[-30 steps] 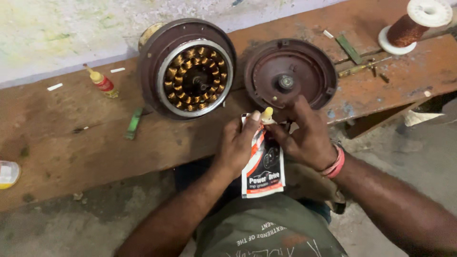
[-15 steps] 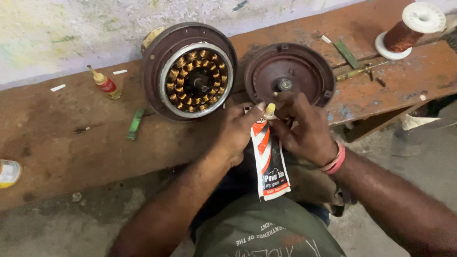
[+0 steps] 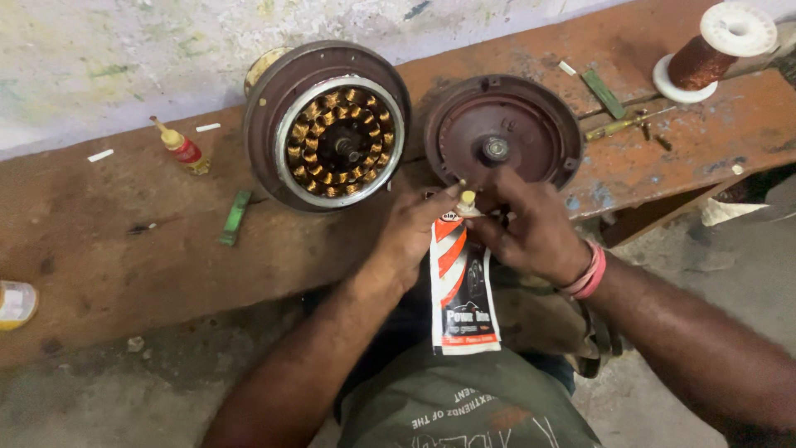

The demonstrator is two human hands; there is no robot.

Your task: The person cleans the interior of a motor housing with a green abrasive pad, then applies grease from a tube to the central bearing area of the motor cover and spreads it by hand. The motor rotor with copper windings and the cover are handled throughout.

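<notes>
Hands are meeting at the middle of the scene, just near the edge of a worn wooden bench (image 3: 124,249). The left hand (image 3: 414,232) is pinching the top of a hanging glue packet (image 3: 463,290), white with red stripes and a dark lower half, its fingers closed on the card's upper left corner. The right hand (image 3: 535,236), with a pink band (image 3: 584,274) on its wrist, is gripping the packet's top from the right, fingers curled around the small pale tube tip (image 3: 468,199) that is poking up between the two hands. The packet is dangling down over the person's lap, near side of the bench.

Just beyond the hands, a round brown motor cover (image 3: 502,141) is lying flat on the bench. To its left, a motor body with copper windings (image 3: 332,124) is sitting beside it. Farther left, a small yellow bottle with a red label (image 3: 181,149) is lying tilted, and a green strip (image 3: 235,217) is resting nearer. At far right, a spool of copper wire (image 3: 713,50) is standing.
</notes>
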